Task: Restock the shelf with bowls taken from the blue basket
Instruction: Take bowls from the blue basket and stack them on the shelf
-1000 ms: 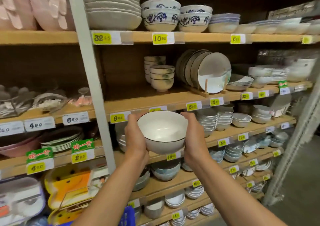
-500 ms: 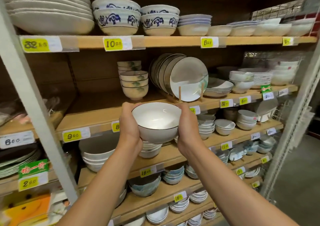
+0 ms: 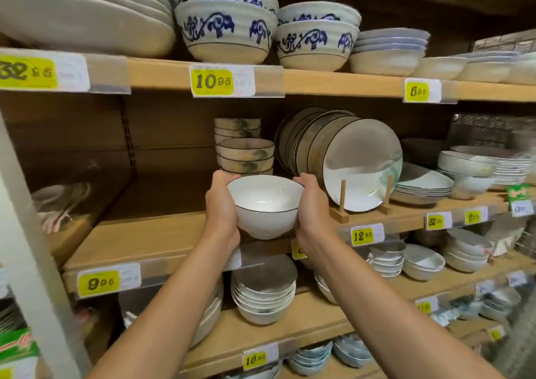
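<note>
Shelf [image 3: 162, 233] of pale wood, shop interior

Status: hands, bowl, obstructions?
Gripping white bowl: left hand, right hand. Upright at shelf front edge. Close behind, bowl stack; upright plates to the right.

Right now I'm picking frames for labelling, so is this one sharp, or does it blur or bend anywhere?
Head view: the bowl, left hand and right hand are fairly sharp; motion blur smears the margins, worst at the right and on the post; the wide lens bows the shelves; soft glare sits on the upright plate.
</note>
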Action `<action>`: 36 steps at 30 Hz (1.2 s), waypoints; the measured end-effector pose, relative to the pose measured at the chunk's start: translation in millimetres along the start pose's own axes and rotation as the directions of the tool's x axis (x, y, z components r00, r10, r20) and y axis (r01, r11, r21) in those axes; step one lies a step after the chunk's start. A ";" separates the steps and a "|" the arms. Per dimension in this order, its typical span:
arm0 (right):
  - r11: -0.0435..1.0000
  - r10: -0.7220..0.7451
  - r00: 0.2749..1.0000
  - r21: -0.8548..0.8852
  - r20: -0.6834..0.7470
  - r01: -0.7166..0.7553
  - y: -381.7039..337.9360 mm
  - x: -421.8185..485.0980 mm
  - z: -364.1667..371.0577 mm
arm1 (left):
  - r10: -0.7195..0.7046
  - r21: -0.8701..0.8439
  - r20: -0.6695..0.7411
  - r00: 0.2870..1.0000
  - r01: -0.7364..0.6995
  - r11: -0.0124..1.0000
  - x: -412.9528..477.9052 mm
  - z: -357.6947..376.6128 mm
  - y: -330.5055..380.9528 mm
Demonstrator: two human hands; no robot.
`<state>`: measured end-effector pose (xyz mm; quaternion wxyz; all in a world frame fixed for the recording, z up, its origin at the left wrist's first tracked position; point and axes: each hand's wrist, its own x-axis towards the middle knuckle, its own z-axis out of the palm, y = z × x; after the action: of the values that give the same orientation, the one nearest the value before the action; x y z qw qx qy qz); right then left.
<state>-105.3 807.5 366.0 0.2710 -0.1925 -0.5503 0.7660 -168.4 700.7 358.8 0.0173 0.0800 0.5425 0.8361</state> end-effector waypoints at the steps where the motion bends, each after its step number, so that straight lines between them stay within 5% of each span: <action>1: 1.000 0.005 1.000 0.000 0.004 -0.005 2.5 6.5 2.9 | -0.009 -0.007 0.001 1.000 0.009 1.000 7.1 -0.7 -1.8; 9: 0.998 0.054 0.998 0.005 0.028 -0.055 22.2 50.5 8.4 | -0.071 0.038 -0.067 0.995 0.073 0.997 38.0 -0.7 -24.0; 22: 0.986 0.158 0.953 -0.095 0.260 -0.138 18.4 94.4 1.1 | 0.039 0.157 -0.169 0.985 -0.012 0.988 26.5 -3.3 -32.4; 26: 0.987 -0.030 0.979 -0.151 0.204 0.062 25.2 83.8 -6.6 | -0.054 0.111 -0.165 0.985 0.073 0.991 37.3 -1.5 -21.9; 30: 0.928 -0.195 0.929 -0.248 0.316 0.279 37.7 71.2 -2.0 | -0.023 0.118 -0.091 0.996 0.034 0.992 33.4 2.3 -27.9; 36: 0.987 -0.015 0.950 -0.145 0.311 0.063 21.1 91.4 -4.9 | 0.012 0.138 -0.087 0.996 0.000 0.990 30.5 -4.2 -28.4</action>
<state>-177.9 863.2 344.7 0.1811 -0.0797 -0.6469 0.7365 -200.8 712.1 334.7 -0.0148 0.0457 0.5989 0.7994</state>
